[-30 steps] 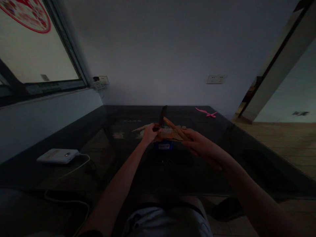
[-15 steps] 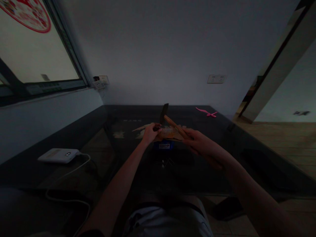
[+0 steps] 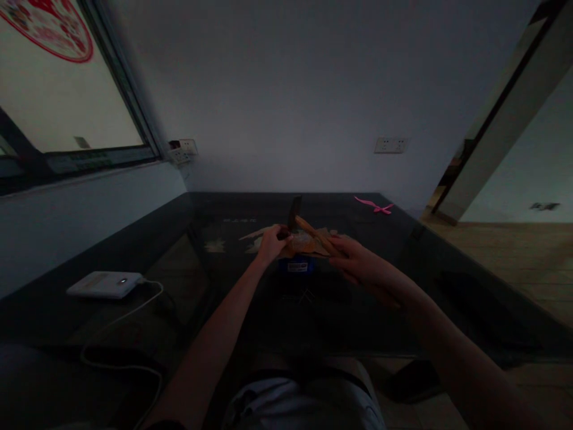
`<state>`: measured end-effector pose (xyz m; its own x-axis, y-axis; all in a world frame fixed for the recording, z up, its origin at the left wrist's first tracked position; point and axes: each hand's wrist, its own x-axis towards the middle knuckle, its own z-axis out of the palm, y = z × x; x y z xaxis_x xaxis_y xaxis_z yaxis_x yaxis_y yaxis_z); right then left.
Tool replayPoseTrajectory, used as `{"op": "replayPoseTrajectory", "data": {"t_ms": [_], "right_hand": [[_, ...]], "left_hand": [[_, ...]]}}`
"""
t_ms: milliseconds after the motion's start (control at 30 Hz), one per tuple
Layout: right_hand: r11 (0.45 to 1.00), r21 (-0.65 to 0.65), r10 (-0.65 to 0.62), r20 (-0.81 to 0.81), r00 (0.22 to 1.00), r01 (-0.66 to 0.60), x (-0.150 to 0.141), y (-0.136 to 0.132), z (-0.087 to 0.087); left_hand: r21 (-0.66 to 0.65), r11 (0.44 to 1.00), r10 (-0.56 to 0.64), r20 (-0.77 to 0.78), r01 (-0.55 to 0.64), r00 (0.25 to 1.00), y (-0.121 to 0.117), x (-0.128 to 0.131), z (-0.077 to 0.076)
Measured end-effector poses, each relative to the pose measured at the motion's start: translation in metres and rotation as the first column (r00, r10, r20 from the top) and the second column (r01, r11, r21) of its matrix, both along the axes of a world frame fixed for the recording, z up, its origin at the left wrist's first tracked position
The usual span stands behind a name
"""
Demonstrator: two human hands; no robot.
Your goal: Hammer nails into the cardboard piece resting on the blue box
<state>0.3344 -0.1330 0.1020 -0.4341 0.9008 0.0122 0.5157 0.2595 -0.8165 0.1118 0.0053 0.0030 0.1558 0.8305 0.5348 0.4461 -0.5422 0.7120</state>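
- One wooden-handled tool (image 3: 311,230), head view: above the table's middle, long axis slanting from the right hand (image 3: 353,257) up, leftward and away; the right fingers are closed around it
- One dark flat piece (image 3: 295,210), near-upright at the handle's far end; whether joined, unclear
- One left hand (image 3: 271,242), at the left end of brown crumpled material (image 3: 304,243); thumb and fingers curled, but whether they clamp anything cannot be told
- Counted: one blue object (image 3: 296,264) below the material, one white device (image 3: 105,284) with one cable (image 3: 138,307), one pink ribbon (image 3: 376,207)
- Surface: dark, glossy table (image 3: 358,322)
- Room: dim; pale wall (image 3: 286,101), window (image 3: 76,101) at left, tan floor (image 3: 505,257) at right
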Motion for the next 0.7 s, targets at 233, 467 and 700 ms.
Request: {"op": "replayPoseTrajectory", "data": {"t_ms": [233, 467, 700], "right_hand": [[1.000, 0.023, -0.010, 0.010, 1.000, 0.009, 0.002, -0.003, 0.008], [1.000, -0.019, -0.014, 0.047, 0.999, 0.015, -0.001, -0.002, 0.003], [0.999, 0.043, -0.015, 0.024, 1.000, 0.014, 0.000, -0.006, 0.011]], "left_hand": [[-0.004, 0.998, -0.060, 0.048, 0.060, 0.997, -0.001, 0.000, 0.000], [0.006, 1.000, 0.004, -0.007, -0.004, 1.000, -0.003, 0.000, 0.003], [0.000, 1.000, -0.030, 0.014, 0.030, 0.999, -0.001, 0.000, 0.001]]}}
